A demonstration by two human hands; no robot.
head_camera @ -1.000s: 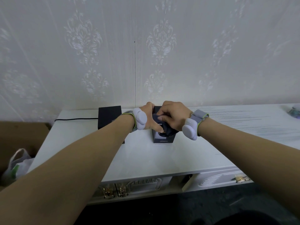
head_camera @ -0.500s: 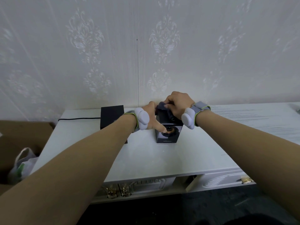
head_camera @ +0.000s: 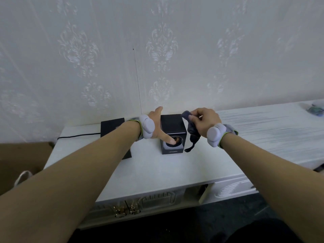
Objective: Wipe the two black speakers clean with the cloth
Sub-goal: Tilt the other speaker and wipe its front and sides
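Observation:
A small black speaker stands upright on the white cabinet top, its round driver facing me. My left hand grips its left side, thumb across the front over the driver. My right hand is just right of the speaker's top edge, shut on a dark grey cloth that hangs down beside the speaker's right side. A second black speaker stands further left near the wall, partly hidden behind my left forearm.
A black cable runs left from the second speaker. A brown cardboard box with a white bag sits at the left of the cabinet. Something small and bluish lies at the far right. The wallpapered wall is close behind.
My right hand has carried the cloth up from the speaker's front, over its top and off to its right side. My left hand has stayed on the speaker.

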